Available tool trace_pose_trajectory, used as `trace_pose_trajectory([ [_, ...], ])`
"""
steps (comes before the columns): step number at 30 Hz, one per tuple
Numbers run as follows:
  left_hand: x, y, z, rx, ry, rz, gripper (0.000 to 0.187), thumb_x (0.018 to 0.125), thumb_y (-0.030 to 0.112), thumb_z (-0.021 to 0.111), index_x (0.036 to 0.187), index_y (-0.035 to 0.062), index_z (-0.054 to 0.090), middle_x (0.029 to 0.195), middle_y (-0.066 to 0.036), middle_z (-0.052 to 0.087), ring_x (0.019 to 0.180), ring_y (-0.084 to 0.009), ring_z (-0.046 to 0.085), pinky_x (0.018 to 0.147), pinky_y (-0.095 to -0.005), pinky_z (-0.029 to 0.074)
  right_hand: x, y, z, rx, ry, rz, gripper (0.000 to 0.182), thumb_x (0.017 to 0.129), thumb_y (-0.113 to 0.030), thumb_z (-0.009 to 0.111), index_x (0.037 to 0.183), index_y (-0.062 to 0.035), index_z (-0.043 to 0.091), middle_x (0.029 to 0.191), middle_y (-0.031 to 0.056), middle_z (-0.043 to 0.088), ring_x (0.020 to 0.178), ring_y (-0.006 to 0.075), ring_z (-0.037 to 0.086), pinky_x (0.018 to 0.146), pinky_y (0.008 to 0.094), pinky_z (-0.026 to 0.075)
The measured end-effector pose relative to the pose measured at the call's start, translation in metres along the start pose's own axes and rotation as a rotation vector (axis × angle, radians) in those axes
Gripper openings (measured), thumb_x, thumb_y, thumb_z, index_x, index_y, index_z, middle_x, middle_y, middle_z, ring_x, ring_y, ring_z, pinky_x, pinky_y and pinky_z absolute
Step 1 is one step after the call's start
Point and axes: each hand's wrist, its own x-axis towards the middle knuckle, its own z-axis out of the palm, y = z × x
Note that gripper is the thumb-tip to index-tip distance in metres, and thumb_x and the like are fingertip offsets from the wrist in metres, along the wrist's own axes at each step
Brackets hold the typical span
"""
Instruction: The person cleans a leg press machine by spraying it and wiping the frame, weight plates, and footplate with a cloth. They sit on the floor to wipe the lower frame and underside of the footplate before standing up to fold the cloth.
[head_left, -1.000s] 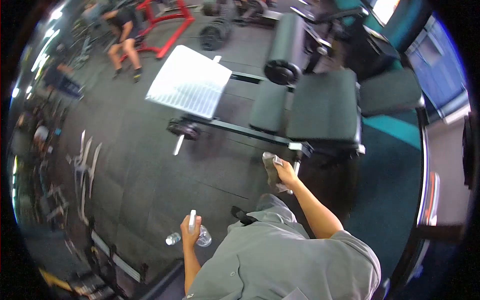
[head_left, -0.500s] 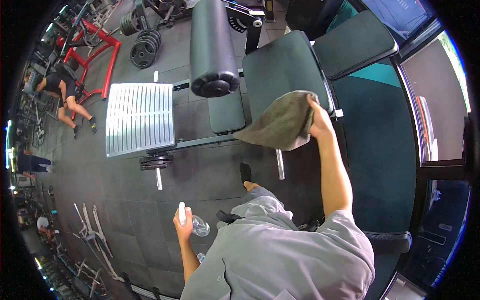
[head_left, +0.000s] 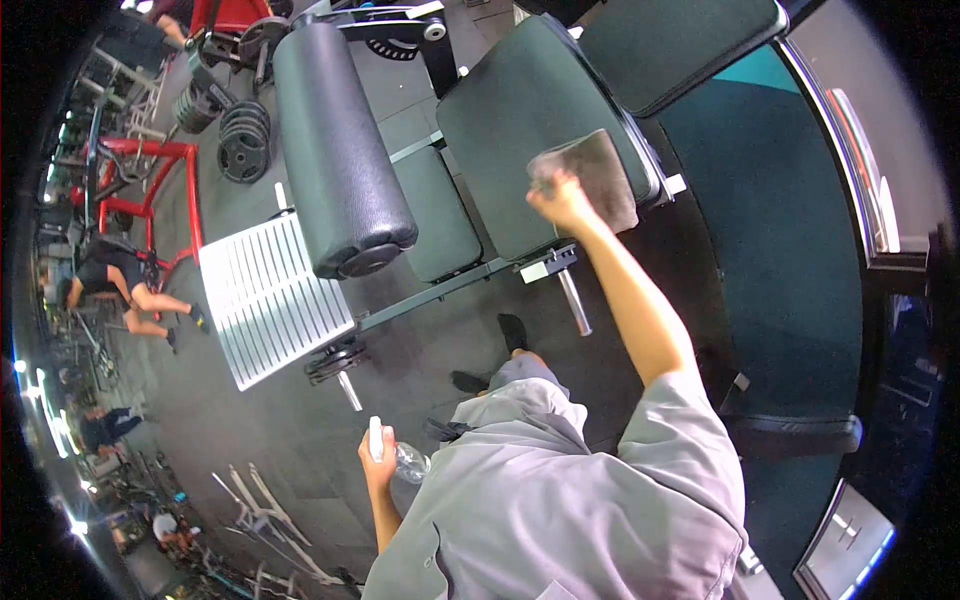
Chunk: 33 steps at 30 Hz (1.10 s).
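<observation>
Under right hand (head_left: 560,197): grey cloth (head_left: 597,178) pressed flat on dark seat pad (head_left: 520,130), near pad's edge. Left hand (head_left: 375,462) low at side, gripping clear spray bottle (head_left: 403,461). Roller pad (head_left: 335,150) left of cloth. Risk: cloth slipping off pad edge; loose grip dropping bottle.

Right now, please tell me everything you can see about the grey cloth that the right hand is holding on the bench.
The grey cloth looks like a soft towel, plain and without pattern, blurred at one edge. It lies mostly flat and spread out on the dark padded seat of the gym machine, near the seat's right edge. The right hand presses on its lower left corner, arm stretched forward. Nothing else touches it. The left hand, low and apart, has a grip on a clear spray bottle.
</observation>
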Motion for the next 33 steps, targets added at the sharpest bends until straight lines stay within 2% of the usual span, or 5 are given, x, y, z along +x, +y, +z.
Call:
trace_pose_trajectory([
  [6,0.017,0.030,-0.018,-0.078,0.051,0.008,0.020,0.093,0.021,0.062,0.088,0.0017,0.062,0.069,-0.001,0.058,0.061,-0.0081,0.054,0.056,-0.0251,0.043,-0.030,-0.024,0.011,-0.462,0.029,-0.154,0.040,0.088,-0.030,0.060,0.118,-0.0026,0.061,0.141,0.0235,0.043,0.132,0.0431,0.038,0.106,0.0547,0.034],
  [11,0.017,0.021,-0.013,0.046,-0.070,-0.012,0.021,0.094,0.022,0.062,0.089,0.0012,0.063,0.068,-0.001,0.058,0.060,-0.0082,0.053,0.055,-0.0249,0.042,-0.033,0.024,0.014,-1.005,-0.475,-0.170,0.107,0.070,-0.069,0.068,0.155,-0.0307,0.016,0.163,0.0084,-0.003,0.147,0.0406,-0.004,0.115,0.0640,0.002],
  [21,0.025,-0.015,-0.012,0.082,-0.347,0.034,0.020,0.093,0.020,0.062,0.086,0.0008,0.062,0.068,-0.006,0.058,0.061,-0.0146,0.056,0.055,-0.0305,0.044,-0.085,0.060,0.030,-0.723,0.088,-0.267,0.044,0.083,-0.013,0.055,0.126,-0.0012,0.059,0.147,0.0154,0.040,0.139,0.0415,0.030,0.115,0.0554,0.022],
  [28,0.078,-0.051,-0.005,0.101,-0.429,0.298,0.012,0.090,0.011,0.058,0.090,0.0005,0.062,0.076,-0.014,0.060,0.066,-0.0292,0.062,0.061,-0.0390,0.048,-0.177,0.064,-0.030,0.348,0.377,0.686,0.038,0.095,-0.034,0.056,0.103,0.0023,0.065,0.097,0.0200,0.068,0.105,0.0291,0.063,0.094,0.0409,0.045],
  [33,0.077,-0.065,0.025,0.053,-0.299,0.376,0.013,0.088,0.013,0.061,0.086,-0.0002,0.060,0.075,-0.013,0.060,0.066,-0.0282,0.061,0.061,-0.0385,0.047,-0.220,0.075,0.035,0.573,0.323,0.597,0.053,0.093,-0.040,0.059,0.123,0.0031,0.056,0.118,0.0173,0.064,0.113,0.0247,0.059,0.095,0.0374,0.045],
])
